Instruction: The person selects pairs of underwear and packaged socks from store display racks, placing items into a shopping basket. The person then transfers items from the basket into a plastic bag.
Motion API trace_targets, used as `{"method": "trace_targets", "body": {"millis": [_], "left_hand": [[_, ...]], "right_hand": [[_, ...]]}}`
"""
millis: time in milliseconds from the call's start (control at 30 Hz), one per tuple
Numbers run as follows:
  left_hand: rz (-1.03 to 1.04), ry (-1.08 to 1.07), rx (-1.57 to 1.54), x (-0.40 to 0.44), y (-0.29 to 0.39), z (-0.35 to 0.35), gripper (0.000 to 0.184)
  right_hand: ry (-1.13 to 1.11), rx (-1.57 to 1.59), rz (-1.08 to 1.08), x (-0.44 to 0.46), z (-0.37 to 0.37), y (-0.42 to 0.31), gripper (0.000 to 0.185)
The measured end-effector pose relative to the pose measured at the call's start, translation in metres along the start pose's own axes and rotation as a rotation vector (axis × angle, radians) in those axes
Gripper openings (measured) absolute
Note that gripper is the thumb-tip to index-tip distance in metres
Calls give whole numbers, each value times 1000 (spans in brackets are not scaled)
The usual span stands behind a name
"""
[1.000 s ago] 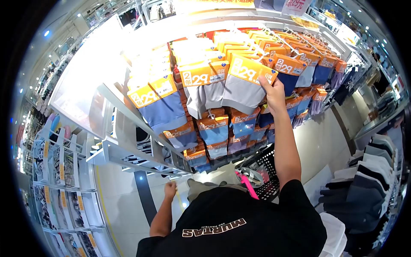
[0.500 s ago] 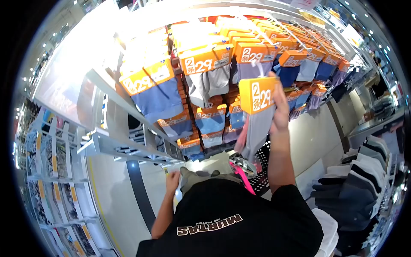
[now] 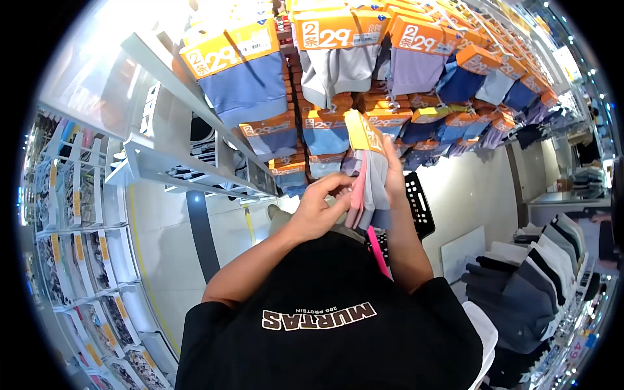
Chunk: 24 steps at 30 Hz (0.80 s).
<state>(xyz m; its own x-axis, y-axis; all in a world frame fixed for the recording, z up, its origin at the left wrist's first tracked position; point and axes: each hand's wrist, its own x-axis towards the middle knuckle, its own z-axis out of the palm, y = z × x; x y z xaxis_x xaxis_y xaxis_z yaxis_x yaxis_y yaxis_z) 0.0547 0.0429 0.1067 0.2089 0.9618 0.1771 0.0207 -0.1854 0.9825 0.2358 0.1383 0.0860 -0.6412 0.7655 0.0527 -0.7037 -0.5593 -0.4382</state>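
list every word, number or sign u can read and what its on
"MURTAS": black T-shirt
"PROTEIN": same T-shirt; figure beside unclear
"2条": orange header cards
"29": same cards
"49": sign at lower right
Too small or blurred: orange shelf labels, held packet's card, barcode labels

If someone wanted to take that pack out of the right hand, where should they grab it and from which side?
Probably by the card at the top of the pack, pinched from the left: that edge is bare and looks stiffer than the cloth hanging below. The right hand covers the right side, and the left hand is at the cloth.
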Motion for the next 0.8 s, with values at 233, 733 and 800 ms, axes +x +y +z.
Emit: {"method": "trace_targets", "body": {"millis": [233,733,800], "left_hand": [[-305,37,-123,-12,13,7,25],[-382,113,-328,-14,2,11,15],[-332,141,-343,-16,0,14,15]], "right_hand": [[476,-133,-15,-6,11,35,55],[449,-204,-50,-40,33,98,40],[435,-118,-39,-39,32,95,38]]}}
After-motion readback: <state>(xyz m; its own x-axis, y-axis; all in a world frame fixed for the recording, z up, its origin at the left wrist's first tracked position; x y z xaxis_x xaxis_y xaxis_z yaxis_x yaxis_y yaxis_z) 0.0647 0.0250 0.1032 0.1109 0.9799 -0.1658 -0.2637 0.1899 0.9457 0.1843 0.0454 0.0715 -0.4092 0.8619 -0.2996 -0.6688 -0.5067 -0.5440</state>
